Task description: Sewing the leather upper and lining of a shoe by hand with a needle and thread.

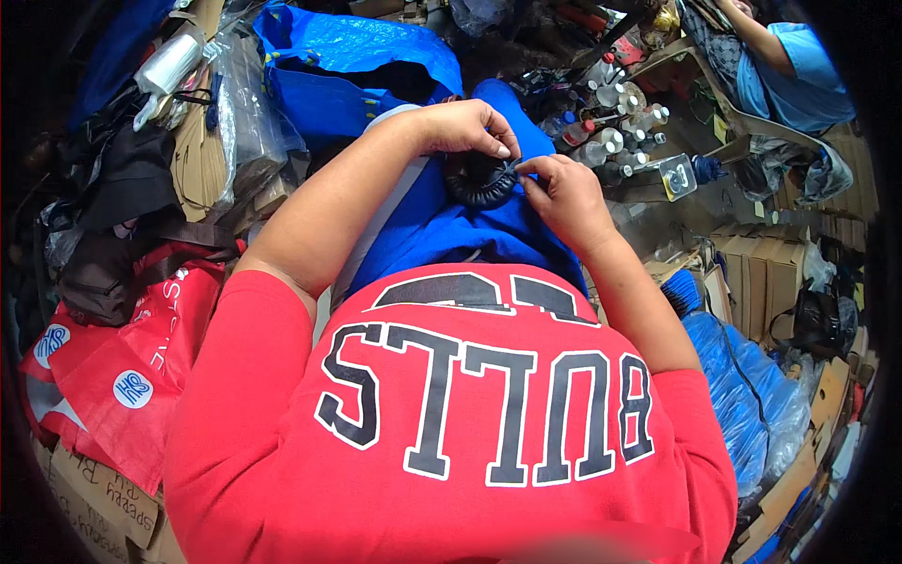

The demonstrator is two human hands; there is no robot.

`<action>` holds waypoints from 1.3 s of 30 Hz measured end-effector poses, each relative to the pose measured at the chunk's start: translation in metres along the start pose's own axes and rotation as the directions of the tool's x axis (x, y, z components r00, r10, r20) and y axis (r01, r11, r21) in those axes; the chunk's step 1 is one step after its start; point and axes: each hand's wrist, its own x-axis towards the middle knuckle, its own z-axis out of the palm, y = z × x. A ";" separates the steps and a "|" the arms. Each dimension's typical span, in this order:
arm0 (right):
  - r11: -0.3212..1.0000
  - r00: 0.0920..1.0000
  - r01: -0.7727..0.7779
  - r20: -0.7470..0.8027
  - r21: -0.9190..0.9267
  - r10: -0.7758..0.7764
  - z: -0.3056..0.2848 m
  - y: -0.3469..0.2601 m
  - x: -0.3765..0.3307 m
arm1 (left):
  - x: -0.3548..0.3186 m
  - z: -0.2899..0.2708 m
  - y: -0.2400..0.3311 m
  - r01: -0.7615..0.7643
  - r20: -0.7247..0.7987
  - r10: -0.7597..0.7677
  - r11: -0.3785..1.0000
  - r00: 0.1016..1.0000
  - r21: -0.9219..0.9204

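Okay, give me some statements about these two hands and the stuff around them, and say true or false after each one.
1. The left hand and right hand are both at a black ribbed piece. True.
2. The black ribbed piece is perfectly straight. False: it curves.
3. Bottles stand to the right of the left hand. True.
4. A green shirt is worn here. False: a red shirt is worn.
5. A blue bag gapes open. True.

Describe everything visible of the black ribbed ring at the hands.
The black ribbed ring is round, with close ridges along its near edge and a dark middle. It looks like glossy rubber or plastic. It appears over blue fabric; left hand and right hand fingertips meet at its right side, exact grip unclear.
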 end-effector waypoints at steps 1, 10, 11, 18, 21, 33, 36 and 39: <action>1.000 1.000 0.012 0.000 0.005 -0.012 0.002 0.002 0.001 | 0.000 0.000 -0.001 -0.003 0.013 0.003 1.000 1.000 -0.017; 0.494 0.859 -0.511 0.443 0.704 0.258 0.009 0.048 0.000 | 0.006 0.001 -0.007 -0.055 0.077 0.053 0.998 0.996 0.027; 0.405 0.827 -0.562 0.477 0.721 0.297 0.011 0.051 0.000 | 0.006 0.001 -0.006 -0.079 0.071 0.076 0.996 0.995 0.045; 0.349 0.851 -0.522 0.448 0.778 0.275 0.022 0.050 -0.002 | 0.007 -0.003 -0.003 -0.034 0.056 0.032 0.999 0.998 0.031; 0.373 0.883 -0.458 0.364 0.807 0.296 0.032 0.043 -0.002 | 0.012 -0.005 0.001 0.007 0.079 -0.013 0.997 0.997 0.083; 0.990 0.997 -0.016 -0.074 0.141 0.026 0.026 0.023 -0.017 | -0.059 0.039 -0.010 -0.126 -0.539 0.163 0.986 0.827 0.105; 0.994 0.996 0.011 -0.090 0.108 -0.002 0.029 0.021 -0.020 | -0.066 0.051 -0.014 0.077 -0.578 0.309 0.834 0.755 0.547; 0.966 0.998 -0.063 -0.009 0.249 0.067 0.026 0.028 -0.017 | -0.059 0.051 -0.015 0.168 -0.626 0.411 0.733 0.663 0.659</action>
